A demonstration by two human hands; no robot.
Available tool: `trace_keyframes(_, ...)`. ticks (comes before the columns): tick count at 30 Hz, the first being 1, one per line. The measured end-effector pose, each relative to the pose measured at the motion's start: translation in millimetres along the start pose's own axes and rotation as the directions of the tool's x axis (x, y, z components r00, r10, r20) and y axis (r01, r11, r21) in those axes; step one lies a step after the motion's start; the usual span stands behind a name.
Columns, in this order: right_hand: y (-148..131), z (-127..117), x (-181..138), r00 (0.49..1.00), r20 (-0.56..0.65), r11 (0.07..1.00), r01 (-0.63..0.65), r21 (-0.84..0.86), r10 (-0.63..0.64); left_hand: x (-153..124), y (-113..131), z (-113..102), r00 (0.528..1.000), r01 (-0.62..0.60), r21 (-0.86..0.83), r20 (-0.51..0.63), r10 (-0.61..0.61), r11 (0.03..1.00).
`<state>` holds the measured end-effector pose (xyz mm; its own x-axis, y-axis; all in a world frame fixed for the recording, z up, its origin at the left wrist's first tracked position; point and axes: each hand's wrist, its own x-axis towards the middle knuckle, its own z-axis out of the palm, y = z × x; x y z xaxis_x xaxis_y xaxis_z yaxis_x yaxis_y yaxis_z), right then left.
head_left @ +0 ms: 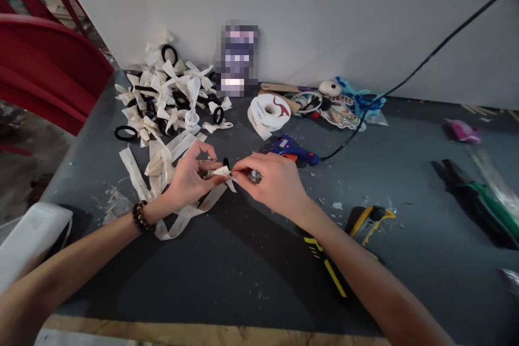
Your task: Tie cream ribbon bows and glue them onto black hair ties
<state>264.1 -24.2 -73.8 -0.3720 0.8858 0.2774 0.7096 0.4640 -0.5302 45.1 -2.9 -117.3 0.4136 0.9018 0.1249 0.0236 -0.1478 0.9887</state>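
Note:
Between the fingertips of my left hand (190,177) is a small folded piece of off-white ribbon (221,171), with a black hair tie (226,162) just behind it. My right hand (278,181) meets it from the right, thumb and forefinger pinched at the ribbon's edge. A short ribbon tail (231,186) hangs below the fingertips. Loose ribbon strips (174,231) lie under and beside my left wrist. Just beyond my right hand rests a blue glue gun (294,150), its nozzle end partly hidden.
A heap of ribbon bows on black hair ties (194,100) fills the back left. Behind my hands stand a ribbon spool (259,111) and a blurred phone (238,59). A yellow-and-black cutter (367,223) and green-handled pliers (482,200) lie right. A black cord (425,59) crosses the right side.

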Motion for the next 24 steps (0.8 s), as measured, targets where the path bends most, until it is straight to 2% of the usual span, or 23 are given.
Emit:
trace_keyframes(4,-2.4,-8.4,2.5,0.995,-0.003,0.977,-0.101,0.186,0.104,0.1,-0.4,1.2,0.999,0.016,-0.057,0.029,-0.014,0.998)
trace_keyframes(7,-2.3,-11.6,2.8,0.992,-0.031,0.965,-0.113,0.238,0.124,0.4,0.8,0.8,1.000,0.026,-0.064,0.019,-0.025,0.998)
trace_keyframes(13,-3.0,-8.1,0.3,0.993,0.015,0.978,-0.117,0.175,0.116,2.0,8.1,-0.1,0.996,0.090,-0.076,0.005,-0.090,0.993)
trace_keyframes(21,1.8,-7.1,-2.4,0.999,0.046,0.996,0.013,0.083,-0.017,0.7,6.2,-0.7,0.992,0.110,-0.105,0.069,-0.104,0.988)
trace_keyframes(24,3.8,-3.4,-3.9,0.998,-0.004,0.997,0.069,0.023,-0.069,-0.2,5.0,-1.1,0.992,0.107,-0.121,0.086,-0.097,0.987)
